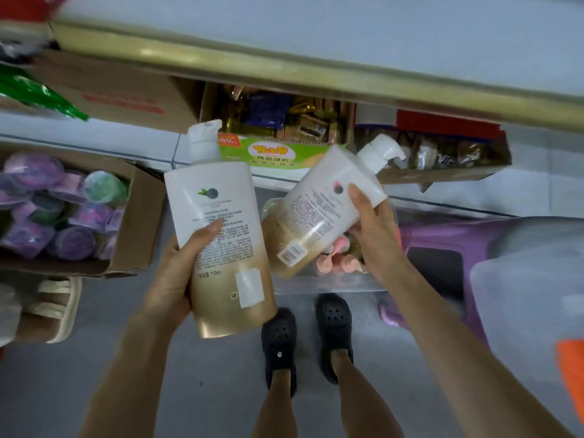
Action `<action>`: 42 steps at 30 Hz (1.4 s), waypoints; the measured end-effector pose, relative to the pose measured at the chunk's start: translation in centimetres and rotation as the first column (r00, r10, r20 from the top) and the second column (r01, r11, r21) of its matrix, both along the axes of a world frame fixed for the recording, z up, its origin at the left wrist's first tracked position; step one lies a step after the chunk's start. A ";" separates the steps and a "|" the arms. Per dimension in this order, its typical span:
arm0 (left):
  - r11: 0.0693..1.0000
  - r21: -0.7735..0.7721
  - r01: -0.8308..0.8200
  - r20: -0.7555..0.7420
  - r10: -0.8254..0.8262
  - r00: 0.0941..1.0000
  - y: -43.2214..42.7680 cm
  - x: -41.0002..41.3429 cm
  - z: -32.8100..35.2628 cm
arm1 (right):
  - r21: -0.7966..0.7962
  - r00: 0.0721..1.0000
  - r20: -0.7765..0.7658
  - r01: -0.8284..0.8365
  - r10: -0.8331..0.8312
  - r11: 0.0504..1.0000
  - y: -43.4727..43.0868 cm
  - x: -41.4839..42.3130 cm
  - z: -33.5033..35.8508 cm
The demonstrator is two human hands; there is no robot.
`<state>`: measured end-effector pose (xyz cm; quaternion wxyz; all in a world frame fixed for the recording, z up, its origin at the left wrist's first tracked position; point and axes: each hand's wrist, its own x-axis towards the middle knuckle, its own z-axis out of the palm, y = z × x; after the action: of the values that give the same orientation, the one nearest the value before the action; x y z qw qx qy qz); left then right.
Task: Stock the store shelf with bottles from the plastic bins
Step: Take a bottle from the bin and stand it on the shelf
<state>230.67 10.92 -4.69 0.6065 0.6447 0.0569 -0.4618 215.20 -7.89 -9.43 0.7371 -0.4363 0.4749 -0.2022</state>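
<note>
- A white-and-gold pump bottle [221, 235] of plastic is held in the air left of centre. It stands nearly upright with its printed back label facing the camera and its white pump head pointing far.
- The left hand [177, 273] holds it low on its left side, the grip wrapped round the body and the thumb pressed on the label.
- A second white-and-gold pump bottle [316, 213] tilts to the right above a clear plastic bin [331, 284].
- The right hand [373, 235] holds it from the right, the grip curled round the body and the thumb on the white upper part.
- The bin sits on the grey floor [205, 390], just beyond a pair of black clogs [279, 339], with pink-topped items [341, 263] inside.
- Far off, a beige-edged store shelf [284, 67] runs across above an open carton of wrapped snacks [284, 118].
- At the left is a cardboard box of purple and green tubs [139, 222].
</note>
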 end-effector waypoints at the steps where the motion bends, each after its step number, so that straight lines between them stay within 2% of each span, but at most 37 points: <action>1: 1.000 -0.020 0.002 0.014 -0.002 1.000 -0.3 0.0 1.3 | 0.024 0.999 0.044 0.020 -0.021 1.000 -0.1 -0.3 1.3; 4: 0.997 -0.074 0.030 0.038 -0.027 0.999 -1.0 -0.2 5.1 | 0.099 0.990 0.119 0.063 -0.075 0.993 -0.4 -0.5 5.6; 7: 0.990 -0.106 0.089 0.072 -0.081 0.994 -1.9 -0.1 9.0 | 0.128 0.984 0.106 0.127 -0.141 0.984 -0.9 -0.1 9.6; 12: 0.980 -0.138 0.143 0.113 -0.127 0.985 -3.9 0.3 15.3 | 0.112 0.987 0.136 0.071 -0.086 0.991 -1.9 -0.3 16.5; 19: 0.928 -0.228 0.296 0.259 -0.235 0.937 -6.0 0.5 26.1 | -0.125 0.969 0.217 -0.089 0.114 0.988 -2.8 -0.1 28.1; 27: 0.862 -0.346 0.371 0.380 -0.233 0.895 -6.7 0.5 36.5 | -0.361 0.954 0.224 -0.109 0.200 0.926 -2.6 -1.0 40.0; 33: 0.805 -0.434 0.405 0.438 -0.205 0.875 -6.0 0.1 43.4 | -0.500 0.947 0.233 -0.077 0.220 0.862 -2.0 -1.7 48.0; 42: 0.738 -0.499 0.455 0.557 -0.128 0.820 -5.1 -1.0 51.4 | -0.598 0.907 0.347 0.018 0.239 0.801 -0.4 -2.6 56.3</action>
<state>229.71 5.82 46.71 0.6923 0.5078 -0.3559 -0.3690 212.63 -8.29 46.90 0.6579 -0.6188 0.1983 -0.3808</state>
